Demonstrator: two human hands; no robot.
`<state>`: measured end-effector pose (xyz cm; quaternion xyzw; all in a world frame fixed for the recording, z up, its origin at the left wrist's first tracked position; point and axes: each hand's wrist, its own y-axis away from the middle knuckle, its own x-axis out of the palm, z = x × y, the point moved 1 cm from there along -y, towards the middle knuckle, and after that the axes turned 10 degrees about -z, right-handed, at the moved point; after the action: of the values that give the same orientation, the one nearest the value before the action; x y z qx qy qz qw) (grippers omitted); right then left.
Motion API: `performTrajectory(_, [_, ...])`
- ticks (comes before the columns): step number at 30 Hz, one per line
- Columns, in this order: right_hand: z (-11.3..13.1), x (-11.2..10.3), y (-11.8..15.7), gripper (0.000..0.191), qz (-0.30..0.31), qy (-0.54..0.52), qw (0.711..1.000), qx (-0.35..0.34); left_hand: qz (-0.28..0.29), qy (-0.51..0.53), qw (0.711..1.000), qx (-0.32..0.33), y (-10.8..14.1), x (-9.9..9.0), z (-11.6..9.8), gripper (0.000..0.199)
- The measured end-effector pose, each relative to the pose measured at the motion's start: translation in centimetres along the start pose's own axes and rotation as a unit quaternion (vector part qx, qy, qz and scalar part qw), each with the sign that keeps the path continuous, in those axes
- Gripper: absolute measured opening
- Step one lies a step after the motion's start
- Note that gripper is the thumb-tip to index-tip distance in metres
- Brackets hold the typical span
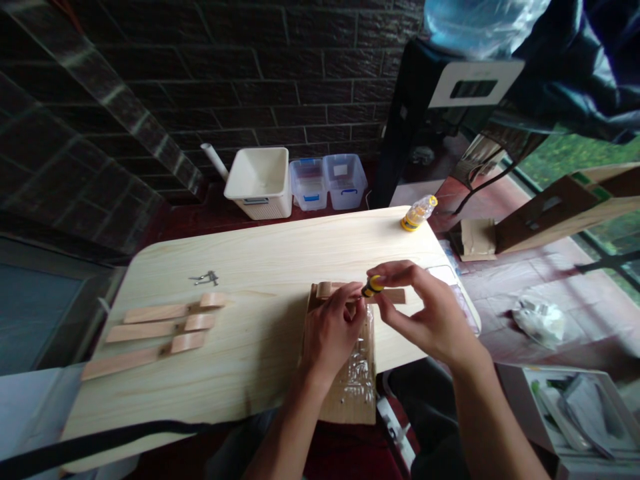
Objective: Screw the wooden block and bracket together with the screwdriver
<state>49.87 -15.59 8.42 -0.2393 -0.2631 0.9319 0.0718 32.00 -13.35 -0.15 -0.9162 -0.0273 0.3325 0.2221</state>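
Note:
My right hand [425, 303] pinches a short yellow-and-black screwdriver [371, 287] between thumb and fingers, its tip pointing down and left. Close beside that tip is my left hand [334, 330], its thumb and forefinger pressed together; what they grip is too small to make out. Under both hands lies a flat wooden strip [395, 296], its right end sticking out past a board partly covered in clear tape [363, 373]. At the board's far left corner a curved wooden piece [324, 289] shows. My fingers hide the middle of the strip.
On the table [250, 253], several screws [205, 277] lie left of the board, near wooden strips with curved pieces [150, 331]. A clear bottle with yellow ends [419, 213] stands at the far right corner. Beyond the table are a cream bin [265, 193] and two clear boxes [345, 183].

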Motion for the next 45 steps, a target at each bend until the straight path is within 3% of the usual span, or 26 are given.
performTrajectory(34, [0.70, 0.24, -0.09, 0.017, 0.002, -0.017, 1.000, -0.007, 0.006, -0.014, 1.000, -0.002, 0.09, 0.05, 0.10, 0.022])
performTrajectory(45, [-0.06, 0.18, -0.20, 0.014, -0.012, -0.018, 1.000, -0.020, 0.007, -0.012, 1.000, -0.003, 0.02, 0.04, 0.02, 0.021])
